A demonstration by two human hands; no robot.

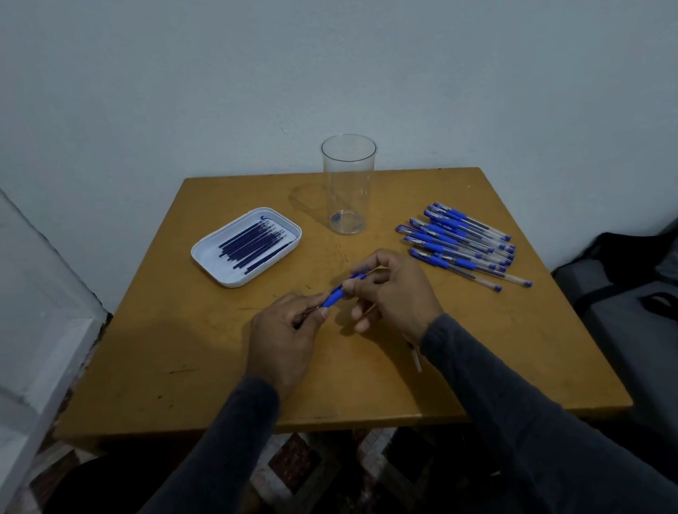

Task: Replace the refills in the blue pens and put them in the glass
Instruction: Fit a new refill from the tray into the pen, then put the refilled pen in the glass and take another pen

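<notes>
1. Left hand (pixel 283 339) and right hand (pixel 392 293) meet over the middle of the tabletop (pixel 385 378), slightly toward its near edge, both on one blue pen (pixel 339 292).
2. Left: fingers curled, thumb and forefinger pinching the blue grip end. Right: fingertips pinching the other end, the barrel mostly hidden under them.
3. Pen is tilted, grip end low-left, far end up-right. Whether it is already unscrewed, cannot tell; the joint is covered.
4. Step, my read: opening or closing this pen at the grip section, early in the job, since the clear glass (pixel 352 187) holds no pens.
5. Glass stands upright near the far edge, roughly centre.
6. White tray (pixel 211 267) of dark refills (pixel 253 243) sits left of the glass, toward the far-left corner.
7. Pile of blue pens (pixel 460 243) lies toward the right edge, just beside the right hand but not touching it.
8. A small pale stick (pixel 416 360) lies by the right wrist; possibly a pulled refill, too small to tell.
9. Next move likely needs: twist the ends apart, pull the old refill, reach left to the tray for a new one, reseat, screw shut, drop into the glass. Keep a firm pinch; the parts are slim and roll easily.
</notes>
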